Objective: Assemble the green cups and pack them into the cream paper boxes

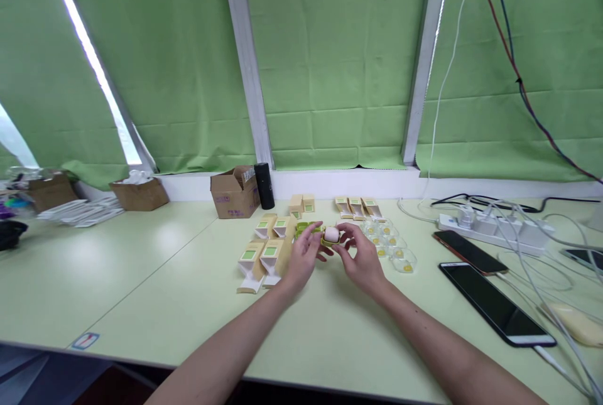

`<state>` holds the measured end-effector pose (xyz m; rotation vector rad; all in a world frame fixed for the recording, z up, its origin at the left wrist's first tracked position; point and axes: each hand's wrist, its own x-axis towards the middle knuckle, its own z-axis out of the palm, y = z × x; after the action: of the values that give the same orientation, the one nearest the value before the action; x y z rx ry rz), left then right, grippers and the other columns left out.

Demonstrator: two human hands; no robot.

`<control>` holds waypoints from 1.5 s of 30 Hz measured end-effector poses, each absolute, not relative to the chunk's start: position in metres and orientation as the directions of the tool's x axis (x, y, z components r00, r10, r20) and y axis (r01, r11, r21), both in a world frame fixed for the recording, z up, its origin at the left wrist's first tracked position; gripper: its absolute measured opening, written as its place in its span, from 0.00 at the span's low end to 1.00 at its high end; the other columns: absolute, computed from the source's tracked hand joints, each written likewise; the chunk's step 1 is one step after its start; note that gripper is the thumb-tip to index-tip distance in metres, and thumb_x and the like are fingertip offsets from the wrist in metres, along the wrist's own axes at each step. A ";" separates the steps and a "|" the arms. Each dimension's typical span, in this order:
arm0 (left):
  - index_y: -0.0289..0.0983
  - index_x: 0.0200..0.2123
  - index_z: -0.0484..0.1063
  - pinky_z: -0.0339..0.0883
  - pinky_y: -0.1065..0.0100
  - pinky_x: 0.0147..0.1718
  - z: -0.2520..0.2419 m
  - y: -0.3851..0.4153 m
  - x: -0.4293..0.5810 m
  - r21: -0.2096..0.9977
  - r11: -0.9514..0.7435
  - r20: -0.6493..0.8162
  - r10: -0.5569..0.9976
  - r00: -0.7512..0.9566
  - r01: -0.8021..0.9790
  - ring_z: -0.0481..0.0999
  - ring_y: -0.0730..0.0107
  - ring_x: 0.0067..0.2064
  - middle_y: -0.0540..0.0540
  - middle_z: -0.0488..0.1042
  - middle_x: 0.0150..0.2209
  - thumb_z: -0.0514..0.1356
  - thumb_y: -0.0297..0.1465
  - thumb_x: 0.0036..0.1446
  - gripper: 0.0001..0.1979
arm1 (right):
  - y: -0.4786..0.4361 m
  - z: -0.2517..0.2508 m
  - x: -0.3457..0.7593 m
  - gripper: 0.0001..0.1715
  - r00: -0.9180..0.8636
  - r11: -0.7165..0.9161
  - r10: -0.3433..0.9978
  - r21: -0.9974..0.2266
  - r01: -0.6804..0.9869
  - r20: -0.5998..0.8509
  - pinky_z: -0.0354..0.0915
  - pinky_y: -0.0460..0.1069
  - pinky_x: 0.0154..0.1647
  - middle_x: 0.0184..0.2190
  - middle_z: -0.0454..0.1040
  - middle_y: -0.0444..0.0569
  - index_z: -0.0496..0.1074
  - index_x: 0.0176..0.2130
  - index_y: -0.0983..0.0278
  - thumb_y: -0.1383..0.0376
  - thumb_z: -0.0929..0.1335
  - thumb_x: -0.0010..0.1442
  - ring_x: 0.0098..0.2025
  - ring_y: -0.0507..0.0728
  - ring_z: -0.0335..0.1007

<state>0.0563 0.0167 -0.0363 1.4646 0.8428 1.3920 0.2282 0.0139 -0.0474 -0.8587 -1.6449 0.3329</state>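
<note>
My left hand (304,257) and my right hand (360,257) meet over the pale green table (141,279), fingers pinched round a small white rounded case (331,234) that sits in a yellow-green holder. Just left of my hands lie open tan cardboard boxes with green labels (264,257). More such boxes (301,203) stand further back. Right of my hands are several clear plastic trays with yellow dots (393,247).
A brown carton (234,191) and a black cylinder (264,185) stand by the window sill. Two phones (494,304) and a white power strip (494,226) with many cables lie at right. Another carton (140,193) and white packs are at far left.
</note>
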 end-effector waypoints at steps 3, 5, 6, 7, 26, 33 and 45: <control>0.38 0.63 0.67 0.77 0.65 0.36 -0.037 0.018 0.050 0.907 -0.421 0.418 0.906 0.067 0.033 0.82 0.65 0.38 0.36 0.80 0.52 0.58 0.49 0.69 0.27 | 0.017 -0.045 0.227 0.19 0.026 0.619 0.777 -0.770 0.156 0.629 0.77 0.55 0.42 0.44 0.78 0.51 0.70 0.53 0.59 0.57 0.71 0.65 0.42 0.59 0.76; 0.40 0.64 0.67 0.77 0.62 0.41 -0.039 0.019 0.046 0.836 -0.514 0.512 0.857 0.068 0.189 0.81 0.61 0.45 0.36 0.79 0.53 0.57 0.43 0.72 0.22 | 0.020 -0.044 0.227 0.22 0.050 0.561 0.827 -0.828 0.009 0.560 0.78 0.55 0.40 0.43 0.78 0.50 0.70 0.52 0.59 0.53 0.73 0.63 0.42 0.59 0.76; 0.41 0.64 0.67 0.76 0.60 0.44 -0.040 0.020 0.044 0.772 -0.573 0.575 0.814 0.084 0.276 0.80 0.59 0.49 0.36 0.79 0.53 0.56 0.39 0.72 0.21 | 0.021 -0.043 0.227 0.24 0.056 0.532 0.846 -0.844 -0.061 0.530 0.78 0.54 0.38 0.42 0.78 0.50 0.70 0.51 0.59 0.50 0.74 0.61 0.41 0.59 0.76; 0.42 0.64 0.67 0.76 0.58 0.47 -0.041 0.021 0.042 0.686 -0.633 0.643 0.758 0.109 0.359 0.78 0.57 0.53 0.37 0.78 0.53 0.55 0.36 0.73 0.20 | 0.023 -0.042 0.227 0.27 0.057 0.504 0.864 -0.855 -0.124 0.501 0.78 0.54 0.36 0.41 0.79 0.50 0.71 0.50 0.59 0.48 0.75 0.59 0.39 0.58 0.76; 0.39 0.62 0.71 0.69 0.48 0.57 0.002 0.024 0.057 -0.054 -0.790 0.752 0.370 0.545 0.611 0.69 0.49 0.57 0.37 0.76 0.54 0.58 0.24 0.67 0.22 | 0.022 -0.024 0.236 0.35 0.015 0.273 0.958 -0.892 -0.361 0.287 0.68 0.46 0.22 0.21 0.75 0.45 0.76 0.33 0.65 0.37 0.78 0.49 0.23 0.52 0.71; 0.41 0.57 0.76 0.68 0.49 0.57 -0.005 0.032 0.064 0.447 -0.759 0.762 0.600 0.244 0.473 0.71 0.49 0.58 0.39 0.78 0.53 0.68 0.30 0.61 0.20 | 0.025 -0.021 0.245 0.35 0.103 0.377 0.926 -0.902 -0.213 0.363 0.63 0.48 0.22 0.25 0.77 0.49 0.77 0.34 0.64 0.35 0.74 0.54 0.23 0.53 0.69; 0.34 0.37 0.78 0.67 0.70 0.33 -0.035 0.057 0.042 0.838 -0.171 0.222 0.974 0.038 -0.518 0.75 0.71 0.36 0.44 0.78 0.36 0.79 0.43 0.47 0.23 | 0.003 0.013 0.325 0.06 -0.003 0.181 0.873 -0.320 0.930 0.487 0.58 0.51 0.30 0.35 0.83 0.50 0.81 0.36 0.56 0.65 0.71 0.60 0.36 0.62 0.76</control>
<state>0.0417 0.0568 -0.0354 0.9837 0.6321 1.4898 0.3246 0.0031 0.0129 -1.6920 -1.8730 -0.1238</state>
